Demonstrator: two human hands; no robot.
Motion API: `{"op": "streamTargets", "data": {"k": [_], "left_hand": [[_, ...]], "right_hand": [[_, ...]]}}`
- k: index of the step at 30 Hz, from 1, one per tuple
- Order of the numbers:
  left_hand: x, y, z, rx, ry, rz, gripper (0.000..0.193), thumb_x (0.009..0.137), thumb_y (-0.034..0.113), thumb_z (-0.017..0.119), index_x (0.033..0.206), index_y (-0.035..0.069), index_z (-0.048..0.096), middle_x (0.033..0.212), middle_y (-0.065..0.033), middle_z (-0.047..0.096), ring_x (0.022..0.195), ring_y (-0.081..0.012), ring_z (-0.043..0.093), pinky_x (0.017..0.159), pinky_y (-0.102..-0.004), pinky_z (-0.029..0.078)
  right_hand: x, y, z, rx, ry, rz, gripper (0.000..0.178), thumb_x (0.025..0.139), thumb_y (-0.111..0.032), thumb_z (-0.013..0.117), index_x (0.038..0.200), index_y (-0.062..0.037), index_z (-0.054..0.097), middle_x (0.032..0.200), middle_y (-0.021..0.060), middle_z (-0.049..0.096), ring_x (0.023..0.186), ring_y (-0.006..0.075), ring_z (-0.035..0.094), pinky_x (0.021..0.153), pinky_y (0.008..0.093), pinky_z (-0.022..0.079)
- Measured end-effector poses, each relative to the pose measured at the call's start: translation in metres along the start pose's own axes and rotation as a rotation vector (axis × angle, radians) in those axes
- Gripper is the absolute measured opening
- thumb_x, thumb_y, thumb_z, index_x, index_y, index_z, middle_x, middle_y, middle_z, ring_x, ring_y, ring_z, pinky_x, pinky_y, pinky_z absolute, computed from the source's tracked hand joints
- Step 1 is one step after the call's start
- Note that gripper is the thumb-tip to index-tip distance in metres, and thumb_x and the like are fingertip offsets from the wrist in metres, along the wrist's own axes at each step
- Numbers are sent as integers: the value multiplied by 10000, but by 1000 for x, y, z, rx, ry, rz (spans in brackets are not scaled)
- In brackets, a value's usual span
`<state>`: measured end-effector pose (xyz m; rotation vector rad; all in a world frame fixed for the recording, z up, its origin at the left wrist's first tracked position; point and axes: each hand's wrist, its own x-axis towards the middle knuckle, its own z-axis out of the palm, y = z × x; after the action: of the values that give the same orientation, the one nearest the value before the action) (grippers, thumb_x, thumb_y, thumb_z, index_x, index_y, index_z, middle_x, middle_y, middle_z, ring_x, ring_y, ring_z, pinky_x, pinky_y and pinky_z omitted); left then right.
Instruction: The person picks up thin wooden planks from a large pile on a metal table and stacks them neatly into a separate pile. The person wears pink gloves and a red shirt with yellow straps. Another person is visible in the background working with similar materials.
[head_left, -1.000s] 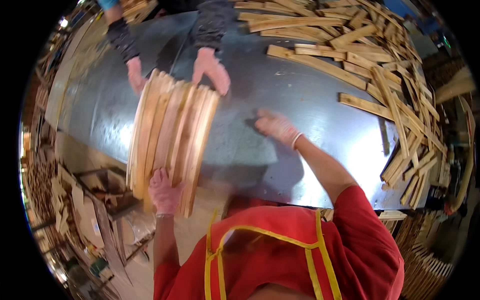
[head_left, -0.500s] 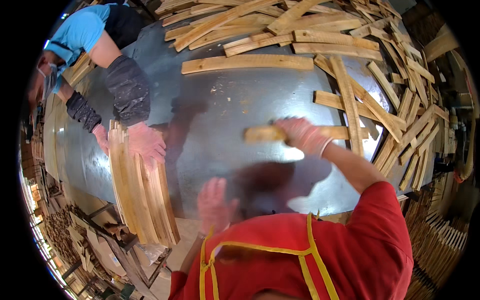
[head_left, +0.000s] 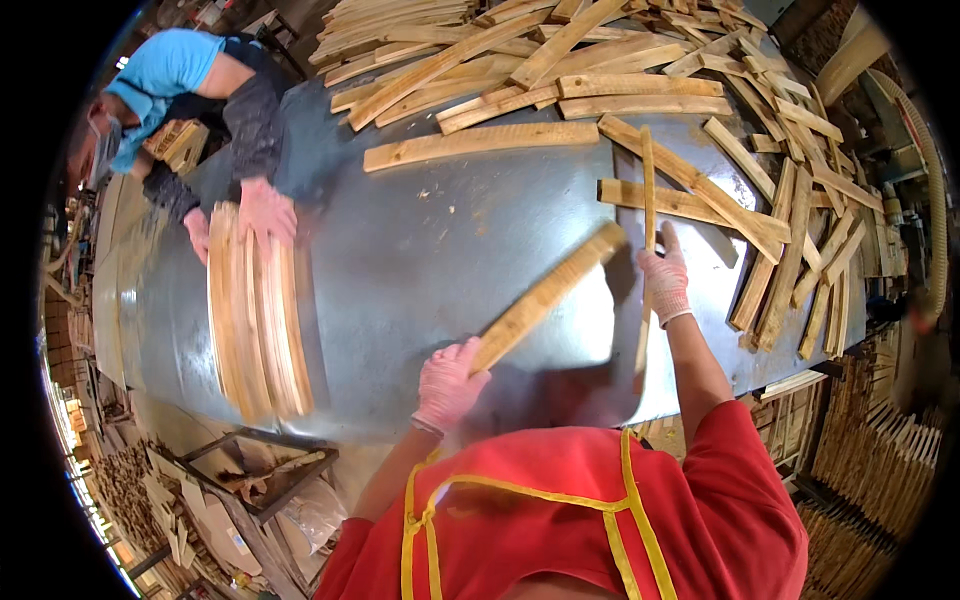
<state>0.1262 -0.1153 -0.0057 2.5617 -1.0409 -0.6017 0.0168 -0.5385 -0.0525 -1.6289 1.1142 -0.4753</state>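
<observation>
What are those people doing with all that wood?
A person in red holds a wooden slat in the left hand over a shiny metal table. The right hand grips a thinner slat. Across the table, a co-worker's hands press on a stack of slats. More loose slats cover the far end.

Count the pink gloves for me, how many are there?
4. The person's left hand and right hand each grip a wooden slat. A co-worker's two gloved hands press the stacked boards at left.

A shiny metal table reflects light; stacked wood crowds the workshop floor.
</observation>
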Motion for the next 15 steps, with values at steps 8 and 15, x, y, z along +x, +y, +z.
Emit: {"op": "streamTargets", "data": {"k": [8, 15], "left_hand": [[-94, -52, -40, -1350, 2, -632, 281, 960, 176, 661, 1198, 28, 670, 1015, -55, 689, 842, -153, 642, 773, -324, 538], [-114, -136, -22, -177, 95, -715, 485, 887, 446, 705, 1189, 68, 678, 1150, -202, 746, 1090, -448, 685, 942, -543, 542]], "right_hand": [[-109, -52, 103, 1288, -795, 499, 464, 849, -25, 666, 1298, 16, 556, 1123, 179, 653, 1059, 374, 690, 967, 538, 625], [-136, -87, 157, 601, -761, 529, 548, 886, -37, 610, 1429, -11, 546, 1084, 185, 694, 945, 328, 727, 882, 448, 640]]}}
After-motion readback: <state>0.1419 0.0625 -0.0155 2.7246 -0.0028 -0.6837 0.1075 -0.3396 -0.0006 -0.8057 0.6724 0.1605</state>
